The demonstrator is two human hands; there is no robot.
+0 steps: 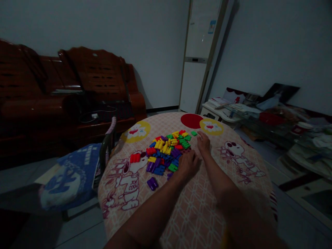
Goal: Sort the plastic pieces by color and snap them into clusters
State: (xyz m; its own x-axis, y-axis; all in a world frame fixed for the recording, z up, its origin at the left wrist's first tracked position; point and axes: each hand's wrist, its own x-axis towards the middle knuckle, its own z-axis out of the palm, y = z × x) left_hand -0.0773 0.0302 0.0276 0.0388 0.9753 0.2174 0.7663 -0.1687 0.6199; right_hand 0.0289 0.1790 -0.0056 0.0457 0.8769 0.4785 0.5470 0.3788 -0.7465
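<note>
A heap of plastic building blocks [166, 147] in red, yellow, green, blue and purple lies on the round table. My left hand [188, 162] rests at the heap's right edge, back upward, with its fingers bent down; whatever may be under them is hidden. Just beyond its fingers is a dark reddish piece [185, 151]. My right hand [203, 142] is farther out, fingers loosely curved and a little apart, with no block visible in it. A single green block [194, 133] lies close to its fingertips. Apart from the heap are a red block [135, 158] and a purple block [152, 183].
A patterned cloth [197, 207] covers the table. To the left stands a chair [103, 148] with a blue cloth [75, 174] on its seat. Behind are wooden sofas [98, 76] and a tall white cabinet unit [194, 83]. A cluttered glass-topped stand [275, 124] is at right.
</note>
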